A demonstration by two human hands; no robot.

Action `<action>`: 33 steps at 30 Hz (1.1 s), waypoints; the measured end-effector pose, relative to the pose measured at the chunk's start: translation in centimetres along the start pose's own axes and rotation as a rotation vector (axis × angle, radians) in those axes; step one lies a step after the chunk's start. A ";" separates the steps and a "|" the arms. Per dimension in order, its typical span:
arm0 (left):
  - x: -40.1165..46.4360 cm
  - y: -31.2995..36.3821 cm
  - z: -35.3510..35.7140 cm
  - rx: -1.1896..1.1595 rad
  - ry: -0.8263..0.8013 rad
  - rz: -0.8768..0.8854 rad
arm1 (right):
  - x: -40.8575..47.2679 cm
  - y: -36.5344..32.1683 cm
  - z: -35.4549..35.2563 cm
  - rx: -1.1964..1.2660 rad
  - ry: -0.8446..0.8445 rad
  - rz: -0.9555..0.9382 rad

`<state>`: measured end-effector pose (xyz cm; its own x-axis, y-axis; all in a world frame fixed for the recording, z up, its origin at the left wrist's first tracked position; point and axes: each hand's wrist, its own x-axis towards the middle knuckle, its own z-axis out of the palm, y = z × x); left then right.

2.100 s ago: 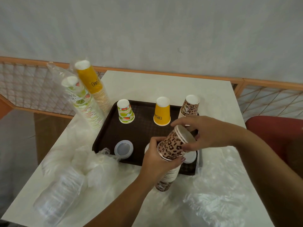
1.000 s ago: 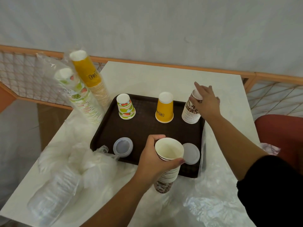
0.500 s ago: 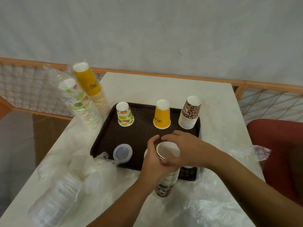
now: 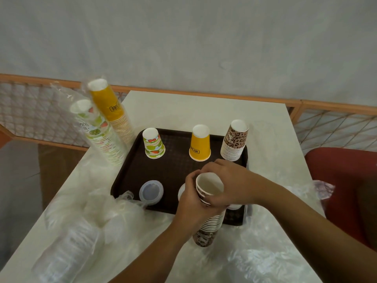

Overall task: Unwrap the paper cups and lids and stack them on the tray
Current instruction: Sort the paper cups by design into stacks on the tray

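Left hand (image 4: 193, 203) grips the leopard stack (image 4: 210, 221) mid-sleeve, right hand (image 4: 228, 182) fingers pinch its top cup's rim at twelve o'clock — light, crushable paper, I reckon.

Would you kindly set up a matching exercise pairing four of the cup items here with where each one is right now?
Things:
1. Single yellow cup
2. Short leopard-print stack
3. Tall leopard-print stack
4. Yellow cup sleeve

Places:
A. Held in both hands, at the tray's near edge
B. Upside down, middle of the tray's far side
C. Wrapped in plastic on the table, left of the tray
D. Far right corner of the tray

Pairs: 1-B, 2-D, 3-A, 4-C
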<state>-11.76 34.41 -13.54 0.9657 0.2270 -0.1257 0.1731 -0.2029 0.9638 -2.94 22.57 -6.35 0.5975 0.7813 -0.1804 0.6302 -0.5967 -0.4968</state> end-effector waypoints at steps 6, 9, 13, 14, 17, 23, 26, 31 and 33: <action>0.0 0.3 0.2 -0.028 -0.031 -0.040 | -0.1 1.0 -2.2 0.113 -0.102 0.022; -0.1 0.6 0.2 -0.017 -0.046 -0.055 | -0.8 2.5 -4.2 0.299 -0.163 0.031; 0.5 0.2 -0.4 0.001 -0.019 -0.085 | -1.2 5.2 -6.0 0.219 -0.299 0.085; 0.6 0.1 -0.4 0.006 -0.025 -0.087 | -0.9 5.6 -5.7 0.157 -0.347 0.100; 0.7 -0.1 -0.4 0.004 -0.017 -0.088 | 0.1 6.5 -3.7 0.210 -0.355 0.122; 0.9 -0.4 -0.6 0.024 -0.006 -0.096 | 3.5 8.5 -5.3 0.757 0.534 0.127; 0.8 -0.3 -0.7 0.026 -0.011 -0.107 | 6.1 10.5 -4.9 0.773 0.715 0.206; 0.6 -0.1 -0.9 0.018 -0.020 -0.113 | 7.8 11.8 -2.8 0.804 0.829 0.322; 0.5 0.0 -0.9 0.019 -0.020 -0.111 | 8.0 12.1 -2.3 0.729 0.879 0.322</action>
<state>-11.44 35.36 -13.37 0.9441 0.2300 -0.2364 0.2828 -0.1957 0.9390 10.60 21.22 -11.85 0.9917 0.0504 0.1180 0.1274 -0.2757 -0.9528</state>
